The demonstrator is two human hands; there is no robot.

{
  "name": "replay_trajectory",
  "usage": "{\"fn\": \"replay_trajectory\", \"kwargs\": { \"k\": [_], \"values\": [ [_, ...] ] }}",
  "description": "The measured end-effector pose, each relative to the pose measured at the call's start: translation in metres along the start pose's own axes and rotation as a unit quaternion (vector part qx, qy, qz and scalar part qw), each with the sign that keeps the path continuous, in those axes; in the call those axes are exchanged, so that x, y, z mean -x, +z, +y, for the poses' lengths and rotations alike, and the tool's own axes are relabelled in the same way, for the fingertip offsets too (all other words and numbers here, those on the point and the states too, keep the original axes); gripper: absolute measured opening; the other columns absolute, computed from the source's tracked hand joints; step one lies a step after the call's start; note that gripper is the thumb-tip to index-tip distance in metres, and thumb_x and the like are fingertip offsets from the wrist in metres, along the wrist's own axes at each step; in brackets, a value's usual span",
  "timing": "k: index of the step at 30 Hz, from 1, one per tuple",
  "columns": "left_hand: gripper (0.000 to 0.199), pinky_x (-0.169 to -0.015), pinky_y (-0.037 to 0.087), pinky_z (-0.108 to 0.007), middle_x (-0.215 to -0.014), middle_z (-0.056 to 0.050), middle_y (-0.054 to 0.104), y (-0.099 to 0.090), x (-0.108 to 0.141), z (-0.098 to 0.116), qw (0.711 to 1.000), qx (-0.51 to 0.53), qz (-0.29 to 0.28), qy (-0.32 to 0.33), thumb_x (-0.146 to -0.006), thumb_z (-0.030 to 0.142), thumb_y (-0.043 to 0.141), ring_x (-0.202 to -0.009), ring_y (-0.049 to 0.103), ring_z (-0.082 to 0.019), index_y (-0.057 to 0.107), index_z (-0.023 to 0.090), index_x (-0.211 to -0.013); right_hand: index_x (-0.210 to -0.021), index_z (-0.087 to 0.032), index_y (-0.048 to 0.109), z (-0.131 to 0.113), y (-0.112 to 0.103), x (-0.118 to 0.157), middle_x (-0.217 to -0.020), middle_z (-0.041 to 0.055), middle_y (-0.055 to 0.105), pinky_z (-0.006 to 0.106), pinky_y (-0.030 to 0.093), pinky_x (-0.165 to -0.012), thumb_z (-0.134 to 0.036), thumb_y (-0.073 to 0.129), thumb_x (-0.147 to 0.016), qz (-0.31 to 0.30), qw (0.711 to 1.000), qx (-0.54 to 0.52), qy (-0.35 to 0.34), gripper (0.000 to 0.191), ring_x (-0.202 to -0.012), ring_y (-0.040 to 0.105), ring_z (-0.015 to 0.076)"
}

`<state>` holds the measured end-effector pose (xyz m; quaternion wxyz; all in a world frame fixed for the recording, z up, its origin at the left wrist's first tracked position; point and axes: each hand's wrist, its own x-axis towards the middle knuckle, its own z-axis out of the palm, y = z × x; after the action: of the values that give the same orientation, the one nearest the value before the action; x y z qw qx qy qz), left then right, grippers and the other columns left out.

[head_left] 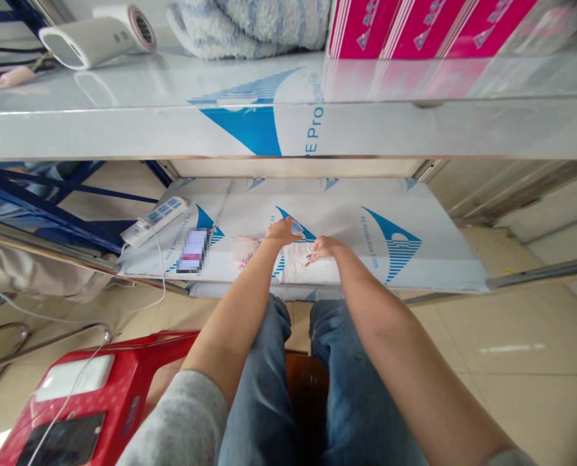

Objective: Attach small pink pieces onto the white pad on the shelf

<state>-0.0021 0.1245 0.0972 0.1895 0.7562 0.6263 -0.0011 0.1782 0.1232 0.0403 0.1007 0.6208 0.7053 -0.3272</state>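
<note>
My left hand [282,231] is just above the film-covered lower shelf [339,204], its thumb apart from its fingers and nothing visible in its grip. To its right, my right hand [329,246] is closed in a pinch at a white sheet or pouch [300,270] lying by the shelf's front edge. Small pink-and-white bits [310,260] show at its fingertips; what they are is too small to make out. Left of my left forearm lies a clear bag [244,249] with small pink pieces, partly hidden by the arm.
A phone [193,249] and a power strip [155,221] with a white cable lie on the shelf's left. Overhead, an upper shelf [137,133] holds a white hair dryer [98,37], a towel [254,26] and pink boxes [414,29]. A red stool [137,369] stands at lower left.
</note>
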Motion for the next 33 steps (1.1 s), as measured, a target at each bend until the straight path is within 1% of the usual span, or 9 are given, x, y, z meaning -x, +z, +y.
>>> {"fn": "replay_trajectory", "kwargs": {
  "k": [5, 11, 16, 20, 24, 27, 29, 30, 33],
  "values": [
    [0.056, -0.086, 0.045, -0.036, -0.116, -0.01, 0.059, -0.002, 0.002, 0.0, 1.0, 0.0, -0.002, 0.003, -0.07, 0.051, 0.06, -0.108, 0.056, -0.026, 0.046, 0.02, -0.114, -0.083, -0.022, 0.069, -0.01, -0.004, 0.012, -0.081, 0.0008, 0.067, 0.022, 0.041, -0.056, -0.032, 0.075, -0.054, -0.014, 0.999, 0.035, 0.019, 0.031, -0.07, 0.061, 0.0157],
    [0.055, -0.085, 0.045, -0.036, -0.116, -0.011, 0.059, -0.002, 0.002, 0.0, 1.0, 0.008, -0.002, 0.0, -0.07, 0.049, 0.062, -0.107, 0.056, -0.027, 0.048, 0.019, -0.114, -0.082, -0.021, 0.069, -0.012, -0.005, 0.015, -0.083, 0.0028, 0.068, 0.023, 0.041, -0.055, -0.031, 0.074, -0.055, -0.006, 0.999, 0.038, 0.031, 0.03, -0.073, 0.061, 0.0178],
    [0.055, -0.084, 0.045, -0.036, -0.117, -0.011, 0.059, -0.003, 0.003, 0.001, 1.0, 0.013, -0.002, -0.005, -0.069, 0.048, 0.062, -0.107, 0.056, -0.027, 0.048, 0.02, -0.113, -0.08, -0.021, 0.069, -0.01, -0.003, 0.013, -0.077, 0.0022, 0.067, 0.023, 0.039, -0.053, -0.03, 0.073, -0.056, -0.005, 0.999, 0.034, 0.024, 0.026, -0.069, 0.06, 0.0168],
    [0.054, -0.084, 0.045, -0.034, -0.118, -0.01, 0.059, -0.004, 0.003, 0.001, 1.0, 0.012, -0.008, -0.008, -0.07, 0.048, 0.062, -0.108, 0.056, -0.026, 0.048, 0.02, -0.114, -0.077, -0.02, 0.069, -0.005, -0.001, 0.006, -0.069, 0.0005, 0.064, 0.022, 0.037, -0.049, -0.031, 0.073, -0.055, -0.013, 1.0, 0.026, 0.012, 0.025, -0.062, 0.058, 0.0145],
    [0.056, -0.084, 0.045, -0.035, -0.116, -0.012, 0.059, -0.002, 0.002, 0.0, 1.0, 0.013, -0.006, -0.001, -0.069, 0.05, 0.062, -0.107, 0.056, -0.027, 0.048, 0.019, -0.114, -0.076, -0.02, 0.07, 0.001, 0.003, -0.002, -0.059, -0.0012, 0.06, 0.022, 0.036, -0.047, -0.034, 0.075, -0.053, -0.02, 1.0, -0.003, 0.01, 0.028, -0.056, 0.055, 0.0134],
    [0.057, -0.084, 0.045, -0.035, -0.116, -0.012, 0.059, 0.0, 0.001, -0.001, 1.0, 0.014, -0.004, 0.004, -0.069, 0.05, 0.062, -0.106, 0.056, -0.028, 0.048, 0.019, -0.114, -0.077, -0.019, 0.071, 0.003, 0.003, -0.005, -0.054, -0.0015, 0.058, 0.021, 0.037, -0.048, -0.032, 0.074, -0.054, -0.019, 0.999, -0.031, 0.014, 0.026, -0.052, 0.053, 0.0127],
    [0.057, -0.084, 0.045, -0.035, -0.116, -0.012, 0.059, 0.001, 0.0, -0.002, 1.0, 0.014, -0.004, 0.006, -0.069, 0.051, 0.062, -0.107, 0.056, -0.028, 0.048, 0.019, -0.115, -0.076, -0.017, 0.071, 0.002, 0.001, -0.006, -0.055, -0.0003, 0.06, 0.021, 0.037, -0.048, -0.029, 0.072, -0.057, 0.001, 0.999, -0.051, 0.012, 0.022, -0.051, 0.053, 0.0121],
    [0.058, -0.085, 0.045, -0.035, -0.117, -0.012, 0.059, 0.001, -0.001, -0.002, 1.0, 0.013, -0.005, 0.007, -0.069, 0.051, 0.061, -0.108, 0.056, -0.028, 0.048, 0.019, -0.115, -0.076, -0.017, 0.07, 0.002, -0.002, -0.006, -0.057, 0.0006, 0.061, 0.021, 0.038, -0.049, -0.027, 0.07, -0.059, 0.022, 0.998, -0.065, 0.013, 0.02, -0.051, 0.053, 0.0119],
    [0.06, -0.085, 0.044, -0.035, -0.117, -0.013, 0.058, 0.002, -0.001, -0.001, 1.0, 0.006, -0.004, 0.004, -0.069, 0.052, 0.061, -0.108, 0.055, -0.028, 0.048, 0.018, -0.116, -0.08, -0.015, 0.069, -0.003, -0.012, -0.008, -0.064, 0.0025, 0.064, 0.021, 0.039, -0.051, -0.026, 0.068, -0.061, 0.121, 0.984, -0.129, 0.023, 0.021, -0.055, 0.055, 0.0123]
  ]
}}
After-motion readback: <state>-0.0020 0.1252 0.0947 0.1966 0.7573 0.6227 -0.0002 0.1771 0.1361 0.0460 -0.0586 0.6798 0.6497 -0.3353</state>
